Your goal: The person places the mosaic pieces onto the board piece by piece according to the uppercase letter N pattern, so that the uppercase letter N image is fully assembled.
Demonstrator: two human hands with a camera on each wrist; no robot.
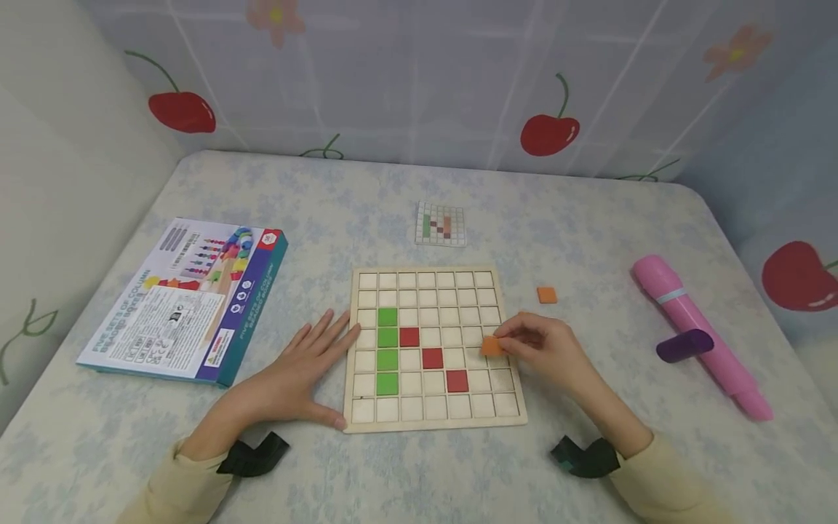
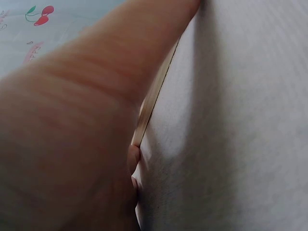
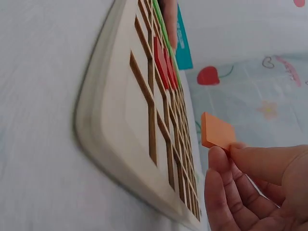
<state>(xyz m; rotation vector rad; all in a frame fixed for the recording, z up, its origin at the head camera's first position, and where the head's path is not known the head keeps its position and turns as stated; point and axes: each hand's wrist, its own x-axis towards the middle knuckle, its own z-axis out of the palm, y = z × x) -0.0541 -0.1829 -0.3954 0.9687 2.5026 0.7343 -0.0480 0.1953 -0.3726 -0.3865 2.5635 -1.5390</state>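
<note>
A wooden grid board (image 1: 435, 428) lies flat on the table. Several green square tiles (image 1: 388, 359) sit in one of its left columns, and three red tiles (image 1: 432, 358) step diagonally down to the right. My right hand (image 1: 550, 353) pinches an orange square tile (image 3: 217, 131) between thumb and fingertips, held over cells near the board's right side. In the right wrist view that tile is raised off the board. Another orange tile (image 1: 546, 295) rests on the table just right of the board. My left hand (image 1: 297, 371) lies with fingers spread, touching the board's left edge.
Behind the board is a small pattern card (image 1: 441, 224) with a coloured grid. A boxed set (image 1: 183, 302) lies at the left. To the right lies a pink, microphone-shaped object (image 1: 703, 331), with a purple cylinder (image 1: 684, 346) overlapping it in view.
</note>
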